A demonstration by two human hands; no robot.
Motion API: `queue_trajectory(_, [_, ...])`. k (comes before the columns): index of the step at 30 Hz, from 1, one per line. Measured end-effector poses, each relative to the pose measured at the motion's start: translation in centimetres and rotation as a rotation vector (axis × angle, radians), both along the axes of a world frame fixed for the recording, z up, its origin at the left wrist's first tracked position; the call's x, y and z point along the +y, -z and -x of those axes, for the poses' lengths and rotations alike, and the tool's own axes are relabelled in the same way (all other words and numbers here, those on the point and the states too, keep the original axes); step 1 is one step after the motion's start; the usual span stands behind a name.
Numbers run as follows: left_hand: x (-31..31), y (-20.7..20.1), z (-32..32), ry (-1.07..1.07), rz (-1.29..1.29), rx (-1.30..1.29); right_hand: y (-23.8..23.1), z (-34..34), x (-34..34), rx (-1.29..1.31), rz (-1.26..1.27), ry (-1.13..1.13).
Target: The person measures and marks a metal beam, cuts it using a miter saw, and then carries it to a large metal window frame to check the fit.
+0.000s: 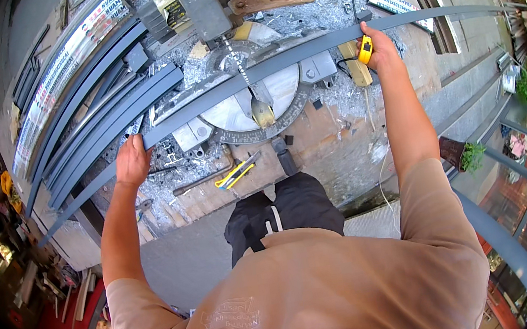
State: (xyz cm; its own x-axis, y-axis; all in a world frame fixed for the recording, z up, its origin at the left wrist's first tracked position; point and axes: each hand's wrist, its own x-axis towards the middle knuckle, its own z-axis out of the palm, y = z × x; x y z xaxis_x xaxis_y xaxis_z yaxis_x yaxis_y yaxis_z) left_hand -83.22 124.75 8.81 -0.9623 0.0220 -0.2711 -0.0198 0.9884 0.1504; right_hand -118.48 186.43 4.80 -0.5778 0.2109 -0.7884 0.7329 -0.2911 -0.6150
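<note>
My left fingers are closed on the long grey profile [315, 47], which lies across the miter saw's turntable [283, 88] beneath the toothed blade [236, 61]; my right hand [379, 48] is curled around a yellow tape measure [365, 50], fingertips against the profile. With that grip shared, the profile could twist or creep off line. Loose metal chips [317, 14] getting under it could tilt it, and its overhanging right length could tug it askew.
</note>
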Motion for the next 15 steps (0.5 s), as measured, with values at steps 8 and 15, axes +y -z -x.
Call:
queue_trajectory(8, [-3.9,-0.3,-2.4,0.006,0.009,0.020,-0.5,-2.7,-3.7,-0.062,0.031,-0.070])
queue_trajectory(15, [-4.8,0.6,-2.5,0.028,0.031,-0.006,0.4,-3.3,-3.8,-0.046,0.059,-0.045])
